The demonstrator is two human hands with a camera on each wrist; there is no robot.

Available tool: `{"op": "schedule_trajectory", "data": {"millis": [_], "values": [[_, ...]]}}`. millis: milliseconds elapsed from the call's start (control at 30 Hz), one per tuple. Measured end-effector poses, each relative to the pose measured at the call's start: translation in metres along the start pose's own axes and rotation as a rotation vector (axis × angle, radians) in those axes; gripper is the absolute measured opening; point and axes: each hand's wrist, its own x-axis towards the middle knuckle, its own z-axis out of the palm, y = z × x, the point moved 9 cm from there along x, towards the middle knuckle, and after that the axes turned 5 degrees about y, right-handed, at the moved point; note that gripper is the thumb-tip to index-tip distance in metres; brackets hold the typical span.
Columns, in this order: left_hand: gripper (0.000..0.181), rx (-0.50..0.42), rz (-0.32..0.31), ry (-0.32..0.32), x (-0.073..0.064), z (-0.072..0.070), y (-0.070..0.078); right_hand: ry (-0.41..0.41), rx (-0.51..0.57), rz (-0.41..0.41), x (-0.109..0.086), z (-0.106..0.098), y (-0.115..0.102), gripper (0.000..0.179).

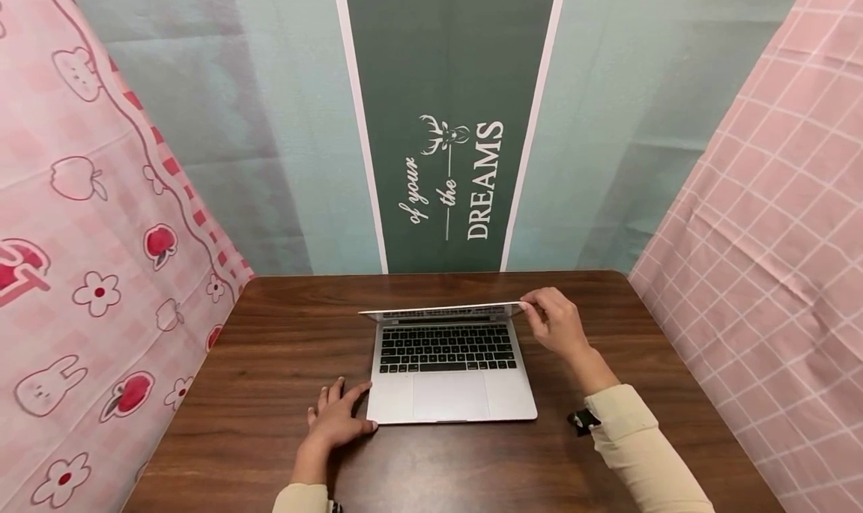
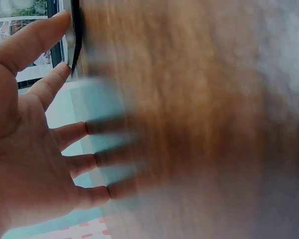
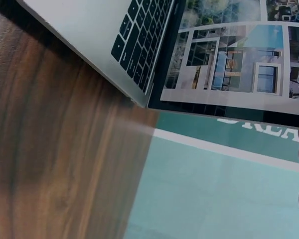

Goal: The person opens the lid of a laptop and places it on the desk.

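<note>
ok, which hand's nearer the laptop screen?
Right. The right hand pinches the screen at its upper right corner; the left hand touches the base near its front left corner.

Cream sleeves end in plain cuffs, with black gear showing beside each.

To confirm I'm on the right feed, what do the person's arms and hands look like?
The left sleeve and right sleeve are plain cream. A small black item sits at the right cuff; something dark peeks from the left. Left hand and right hand are gloveless.
</note>
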Motion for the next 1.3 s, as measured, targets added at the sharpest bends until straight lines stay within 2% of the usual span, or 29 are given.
{"op": "schedule_trajectory", "data": {"millis": [167,333,500,733,933,1167,1300], "values": [[0.071,0.009,0.003,0.003,0.001,-0.001,0.001,-0.011,-0.007,0.025,-0.003,-0.001,0.007,0.023],[0.072,0.013,0.006,0.014,0.001,-0.002,0.001,-0.052,-0.006,0.076,0.001,0.005,0.021,0.004],[0.072,0.013,0.005,0.007,0.001,-0.001,0.000,-0.037,-0.004,0.106,0.009,0.009,0.032,0.012],[0.072,0.016,0.000,0.016,0.002,-0.001,-0.002,-0.039,-0.007,0.173,0.016,0.017,0.049,0.005],[0.071,0.022,-0.002,0.015,0.001,-0.001,-0.002,-0.055,0.005,0.269,0.021,0.021,0.063,0.005],[0.071,0.013,-0.009,0.013,0.001,-0.001,-0.002,-0.115,0.021,0.410,0.023,0.028,0.079,0.005],[0.071,0.012,-0.009,0.014,0.000,-0.002,-0.002,-0.120,0.034,0.451,0.024,0.030,0.085,0.006]]}}
